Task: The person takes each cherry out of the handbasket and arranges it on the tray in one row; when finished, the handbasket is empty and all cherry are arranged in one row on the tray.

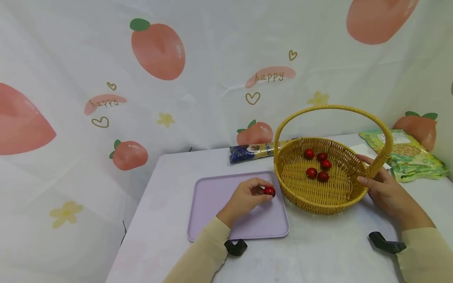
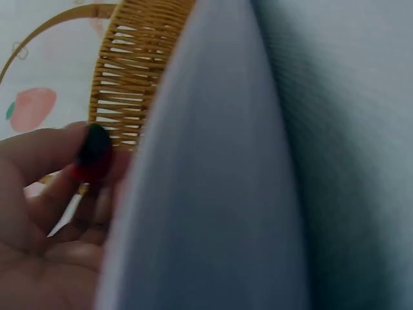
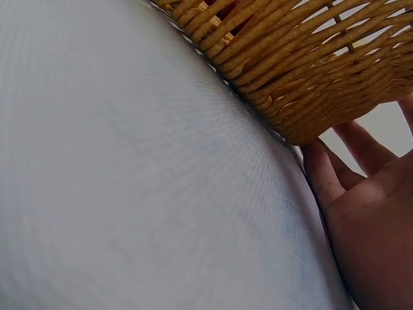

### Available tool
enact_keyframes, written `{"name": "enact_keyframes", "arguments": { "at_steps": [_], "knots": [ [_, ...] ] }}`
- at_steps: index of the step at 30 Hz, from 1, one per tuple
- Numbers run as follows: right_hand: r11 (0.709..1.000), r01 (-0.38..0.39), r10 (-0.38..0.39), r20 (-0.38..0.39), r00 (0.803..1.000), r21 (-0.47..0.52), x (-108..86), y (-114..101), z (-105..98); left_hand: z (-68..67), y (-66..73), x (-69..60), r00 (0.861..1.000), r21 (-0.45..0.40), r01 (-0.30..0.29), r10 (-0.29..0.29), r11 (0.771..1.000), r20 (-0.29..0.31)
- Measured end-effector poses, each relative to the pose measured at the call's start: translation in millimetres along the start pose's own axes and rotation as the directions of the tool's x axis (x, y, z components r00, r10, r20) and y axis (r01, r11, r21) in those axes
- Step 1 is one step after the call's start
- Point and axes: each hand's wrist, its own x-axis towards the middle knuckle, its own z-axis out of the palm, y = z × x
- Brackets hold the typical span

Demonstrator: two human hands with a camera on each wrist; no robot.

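My left hand (image 1: 247, 196) pinches a small, round, shiny red fruit (image 1: 269, 191) between thumb and fingers, above the right part of a flat lilac tray (image 1: 212, 196). Up close in the left wrist view, the fruit (image 2: 95, 152) looks dark against the fingertips. To the tray's right stands a yellow woven basket (image 1: 318, 204) with a tall arched handle. Several similar red fruits (image 1: 311, 173) lie inside it. At the basket's right side, by the handle's foot, my right hand (image 1: 387, 192) grips the rim. The right wrist view shows the thumb against the basket's weave (image 3: 310, 84).
A blue and yellow packet (image 1: 253, 152) lies behind the tray, partly hidden by the basket. Behind the right hand lies a green printed bag (image 1: 407, 153). A white curtain (image 1: 209, 110) with peach prints hangs behind the white table (image 1: 159, 220).
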Motion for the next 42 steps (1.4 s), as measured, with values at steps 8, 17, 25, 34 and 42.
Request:
{"name": "enact_keyframes", "arguments": {
  "at_steps": [8,17,25,34,42],
  "knots": [
    [1.0,0.014,-0.014,0.004,1.0,-0.01,0.3,-2.5,-0.3,6.5,-11.1,-1.8,0.998,0.074,0.06,-0.06,0.995,-0.011],
    [1.0,-0.001,0.001,-0.008,1.0,0.002,0.0,-1.9,-0.7,13.2,-17.7,-0.1,0.997,0.237,0.063,-0.071,0.969,0.025],
    [1.0,-0.014,0.014,-0.013,1.0,-0.006,-0.1,-2.6,-0.1,17.3,-18.6,-1.0,0.997,0.285,0.069,-0.076,0.956,0.014],
    [1.0,-0.018,0.018,-0.013,1.0,0.004,0.8,-2.4,0.6,16.6,-17.7,-1.3,0.999,0.337,0.042,-0.047,0.941,0.008],
    [1.0,-0.016,0.016,-0.017,1.0,-0.012,1.5,-2.6,-0.9,16.2,-16.0,-1.5,0.999,0.356,0.026,-0.032,0.934,0.011]
  ]
}}
